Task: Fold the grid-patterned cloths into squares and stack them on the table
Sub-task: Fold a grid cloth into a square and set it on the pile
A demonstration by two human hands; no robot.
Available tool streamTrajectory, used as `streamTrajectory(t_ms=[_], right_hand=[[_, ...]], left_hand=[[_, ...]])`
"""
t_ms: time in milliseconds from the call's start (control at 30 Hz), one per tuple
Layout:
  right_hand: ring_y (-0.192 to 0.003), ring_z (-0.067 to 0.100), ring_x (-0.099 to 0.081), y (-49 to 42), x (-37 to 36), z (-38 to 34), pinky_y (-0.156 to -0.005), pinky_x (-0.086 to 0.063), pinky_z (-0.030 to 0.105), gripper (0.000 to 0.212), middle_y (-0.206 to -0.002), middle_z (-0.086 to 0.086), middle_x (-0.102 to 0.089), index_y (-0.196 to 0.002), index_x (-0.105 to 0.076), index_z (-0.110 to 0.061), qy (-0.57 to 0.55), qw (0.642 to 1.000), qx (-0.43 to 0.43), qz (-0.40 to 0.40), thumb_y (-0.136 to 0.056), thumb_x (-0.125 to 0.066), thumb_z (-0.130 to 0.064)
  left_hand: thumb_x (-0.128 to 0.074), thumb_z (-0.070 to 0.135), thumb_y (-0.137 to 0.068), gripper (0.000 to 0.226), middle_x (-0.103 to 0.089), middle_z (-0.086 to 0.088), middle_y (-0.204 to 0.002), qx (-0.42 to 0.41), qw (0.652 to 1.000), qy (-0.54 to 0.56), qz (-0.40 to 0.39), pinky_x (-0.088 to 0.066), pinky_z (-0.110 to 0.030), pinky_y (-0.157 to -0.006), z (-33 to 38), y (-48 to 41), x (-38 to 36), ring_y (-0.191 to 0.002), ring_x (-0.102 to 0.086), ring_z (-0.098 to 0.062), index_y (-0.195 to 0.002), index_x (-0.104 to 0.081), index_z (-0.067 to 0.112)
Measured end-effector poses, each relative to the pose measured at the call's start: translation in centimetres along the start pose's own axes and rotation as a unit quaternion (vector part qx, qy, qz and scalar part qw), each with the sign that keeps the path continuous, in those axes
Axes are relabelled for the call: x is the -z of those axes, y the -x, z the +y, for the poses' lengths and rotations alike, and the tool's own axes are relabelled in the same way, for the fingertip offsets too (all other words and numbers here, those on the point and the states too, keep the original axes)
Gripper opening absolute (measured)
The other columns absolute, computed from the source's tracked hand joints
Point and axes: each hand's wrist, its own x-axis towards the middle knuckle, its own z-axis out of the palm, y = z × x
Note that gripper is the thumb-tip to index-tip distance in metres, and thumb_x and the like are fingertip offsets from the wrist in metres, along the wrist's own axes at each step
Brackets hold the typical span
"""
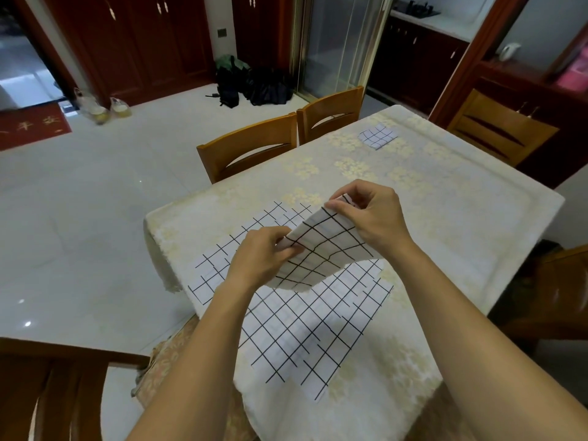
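Note:
A white cloth with a black grid (pixel 321 249) is lifted off the table, hanging between both hands. My left hand (pixel 257 259) pinches its near left corner. My right hand (pixel 369 214) pinches its far top corner. Under it more grid-patterned cloth (pixel 296 329) lies spread flat on the table, reaching the near left edge. A small folded grid square (pixel 378 135) lies far back on the table (pixel 461 224), which has a pale floral tablecloth.
Two wooden chairs (pixel 254 148) stand along the table's left side, another (pixel 499 128) at the far right, and chair backs at the near left (pixel 47 386) and right (pixel 560 281). Dark bags (pixel 251 81) sit on the tiled floor.

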Motion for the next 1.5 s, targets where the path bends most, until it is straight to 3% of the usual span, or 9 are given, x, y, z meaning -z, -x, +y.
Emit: streamTrajectory(t_ms=[433,633,733,867,1000,1133,1333,1433,1500], right_hand=[[-0.072,0.026,-0.063,2.2,-0.7,-0.5,-0.067,-0.054,0.044,0.009,-0.076,0.001,-0.071,-0.082,-0.074,-0.024,-0.012,1.000,0.007,-0.023,-0.080,-0.081,-0.030],[-0.078,0.016,-0.064,1.2,0.3,0.5,-0.071,-0.053,0.032,0.008,-0.081,-0.006,-0.072,-0.083,-0.074,-0.024,0.017,0.999,-0.020,0.036,-0.081,-0.080,-0.028],[-0.092,0.008,-0.063,-0.2,0.7,1.3,-0.080,-0.052,0.023,0.023,-0.096,-0.009,-0.071,-0.102,-0.072,-0.025,0.049,0.998,-0.040,0.023,-0.082,-0.078,-0.034],[-0.112,0.008,-0.053,0.5,0.4,2.3,-0.090,-0.041,0.015,0.058,-0.130,-0.007,-0.056,-0.134,-0.053,-0.030,0.069,0.995,-0.065,0.031,-0.082,-0.076,-0.042],[-0.102,0.003,-0.060,3.0,-1.0,2.8,-0.088,-0.051,0.024,0.052,-0.115,-0.013,-0.064,-0.124,-0.062,-0.030,0.040,0.991,-0.116,-0.044,-0.079,-0.075,-0.052],[-0.098,-0.002,-0.061,4.7,-2.3,3.3,-0.086,-0.052,0.026,0.040,-0.106,-0.019,-0.067,-0.111,-0.069,-0.033,0.056,0.984,-0.132,-0.104,-0.077,-0.077,-0.052],[-0.097,0.000,-0.061,4.8,-2.5,3.9,-0.082,-0.051,0.022,0.038,-0.106,-0.018,-0.068,-0.110,-0.069,-0.031,0.078,0.982,-0.136,-0.110,-0.078,-0.076,-0.052],[-0.104,0.007,-0.061,5.0,-2.1,4.5,-0.081,-0.046,0.021,0.054,-0.117,-0.013,-0.064,-0.124,-0.062,-0.027,0.046,0.972,-0.218,-0.072,-0.081,-0.069,-0.059],[-0.114,0.015,-0.058,4.9,-2.1,5.3,-0.095,-0.046,0.031,0.069,-0.126,-0.006,-0.060,-0.132,-0.057,-0.019,0.017,0.939,-0.332,-0.082,-0.082,-0.063,-0.067]], left_hand=[[-0.061,0.036,-0.094,0.014,-0.070,0.007,-0.083,0.025,0.996,-0.022,0.080,-0.052,-0.033,-0.066,0.7,-0.8,-0.1,-0.083,-0.061,-0.017,-0.091,-0.071,0.026],[-0.066,0.028,-0.094,0.012,-0.070,0.014,-0.096,-0.024,0.997,0.000,-0.068,-0.044,-0.021,-0.069,0.7,-0.9,0.3,-0.092,-0.059,-0.008,-0.102,-0.074,0.031],[-0.068,0.032,-0.093,0.012,-0.073,0.016,-0.097,-0.036,0.995,0.028,-0.093,-0.053,-0.032,-0.080,0.9,-0.8,-0.1,-0.094,-0.063,-0.006,-0.103,-0.074,0.032],[-0.068,0.040,-0.092,0.017,-0.061,0.019,-0.067,-0.010,0.994,0.087,-0.066,-0.041,-0.026,-0.063,1.1,-0.8,-0.3,-0.064,-0.053,0.001,-0.086,-0.070,0.025],[-0.068,0.035,-0.093,0.022,-0.057,0.019,-0.054,0.027,0.989,0.139,-0.048,-0.034,-0.012,-0.055,1.7,-0.8,-0.1,-0.053,-0.050,0.007,-0.073,-0.064,0.028],[-0.066,0.038,-0.094,0.018,-0.071,0.012,-0.075,0.049,0.981,0.186,-0.017,-0.041,-0.018,-0.063,2.3,-0.9,-0.5,-0.065,-0.058,0.009,-0.087,-0.075,0.024],[-0.064,0.044,-0.093,0.027,-0.074,0.004,-0.079,0.074,0.978,0.192,0.041,-0.050,-0.032,-0.067,2.4,-1.2,-0.8,-0.071,-0.063,-0.003,-0.085,-0.079,0.023],[-0.064,0.041,-0.095,0.023,-0.075,0.006,-0.080,0.076,0.970,0.224,0.061,-0.051,-0.026,-0.067,2.3,-1.2,-0.6,-0.073,-0.066,-0.003,-0.088,-0.077,0.022],[-0.064,0.039,-0.095,0.020,-0.072,0.009,-0.072,0.080,0.961,0.252,0.079,-0.046,-0.015,-0.062,2.0,-1.3,-0.6,-0.065,-0.061,0.004,-0.090,-0.074,0.022]])
